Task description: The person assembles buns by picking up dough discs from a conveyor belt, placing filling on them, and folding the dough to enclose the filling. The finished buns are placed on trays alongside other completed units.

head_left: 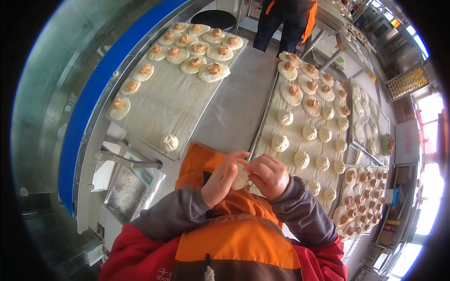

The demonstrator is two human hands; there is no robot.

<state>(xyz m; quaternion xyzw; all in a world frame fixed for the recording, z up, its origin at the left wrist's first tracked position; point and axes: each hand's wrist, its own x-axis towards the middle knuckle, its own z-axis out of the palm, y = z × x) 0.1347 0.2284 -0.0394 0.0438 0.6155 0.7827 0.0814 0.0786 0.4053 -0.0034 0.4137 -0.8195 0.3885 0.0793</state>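
Note:
Close to my orange apron, a pale dough bun is held between my two hands. My left hand cups its left side, with the fingers reaching over toward the other hand. Bent fingers of my right hand pinch at the bun's top edge; part of it is hidden behind them. One finished pleated bun sits on the near end of the left tray. Toward that tray's far end lie several flat dough rounds topped with orange-brown filling.
The right tray carries rows of pleated buns and filled rounds beyond them. More filled dough pieces lie farther right. A blue-edged machine runs along the left. A person stands at the far end.

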